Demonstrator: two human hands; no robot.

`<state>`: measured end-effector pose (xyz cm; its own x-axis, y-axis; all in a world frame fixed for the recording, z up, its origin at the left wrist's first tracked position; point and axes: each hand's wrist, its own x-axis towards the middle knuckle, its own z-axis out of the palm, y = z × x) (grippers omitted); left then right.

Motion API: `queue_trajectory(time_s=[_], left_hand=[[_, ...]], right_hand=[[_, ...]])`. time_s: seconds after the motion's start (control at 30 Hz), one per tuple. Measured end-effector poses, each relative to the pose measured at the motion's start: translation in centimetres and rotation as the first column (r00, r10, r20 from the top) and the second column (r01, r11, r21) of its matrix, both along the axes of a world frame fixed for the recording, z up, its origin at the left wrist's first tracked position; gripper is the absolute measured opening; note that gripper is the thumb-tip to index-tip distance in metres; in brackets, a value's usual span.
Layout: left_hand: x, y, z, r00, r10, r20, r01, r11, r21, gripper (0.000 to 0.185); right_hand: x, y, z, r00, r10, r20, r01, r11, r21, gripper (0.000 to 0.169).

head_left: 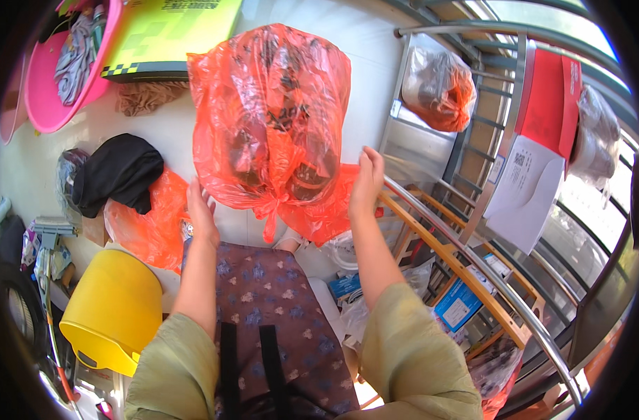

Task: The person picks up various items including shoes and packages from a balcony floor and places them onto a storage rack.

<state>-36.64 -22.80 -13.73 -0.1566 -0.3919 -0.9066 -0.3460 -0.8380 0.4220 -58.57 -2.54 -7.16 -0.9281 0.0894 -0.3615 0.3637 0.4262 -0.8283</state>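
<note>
A translucent red plastic bag (272, 115), knotted at its near end, lies in front of me with dark items inside that look like shoes. My left hand (202, 215) is raised off the bag's lower left corner, palm turned inward, with nothing in it. Opposite it, my right hand (367, 181) is held upright with the fingers extended. More red plastic (324, 210) spreads from under the knot towards that hand; whether they touch cannot be told. A floral-patterned apron (277, 315) covers my front between the forearms.
Left are a pink tub (46, 105) with cloth, a yellow-green box (167, 37), a black cloth (117, 170) over an orange bag (151, 226), and a yellow bucket (112, 310). A metal rack (508, 131) holding bags and a red box (547, 100) stands right, beside a wooden frame (455, 268).
</note>
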Motion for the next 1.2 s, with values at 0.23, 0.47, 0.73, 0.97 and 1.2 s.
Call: queue_trajectory(time_s=[0.23,0.47,0.73,0.97,1.2], left_hand=[[-4.0,-6.6,-12.1,0.942,-0.254,-0.218,0.261,0.965,0.005,0.062],[-3.5,-5.5,-12.7,0.920,-0.389,0.040,0.391,0.916,-0.088,0.062],[-8.8,-2.3,-5.0,0.680,-0.690,0.245,0.687,0.485,-0.541,0.062],[-23.0,3.2,4.3,-0.009,-0.994,0.113,0.584,-0.097,-0.806,0.063],[-33.6,6.2,7.3,-0.222,-0.965,-0.139,0.716,-0.064,-0.695,0.065]], right_hand=[[-1.1,0.7,-11.5,0.754,0.135,0.643,0.294,0.807,-0.513,0.054],[0.0,0.3,-10.7,0.621,0.188,0.761,0.298,0.841,-0.451,0.077],[7.8,3.2,-9.4,0.670,-0.103,0.735,0.628,0.607,-0.488,0.075],[9.0,4.3,-5.8,0.649,-0.254,0.717,0.744,0.411,-0.527,0.073],[7.2,4.6,-5.0,0.648,-0.303,0.699,0.761,0.309,-0.571,0.071]])
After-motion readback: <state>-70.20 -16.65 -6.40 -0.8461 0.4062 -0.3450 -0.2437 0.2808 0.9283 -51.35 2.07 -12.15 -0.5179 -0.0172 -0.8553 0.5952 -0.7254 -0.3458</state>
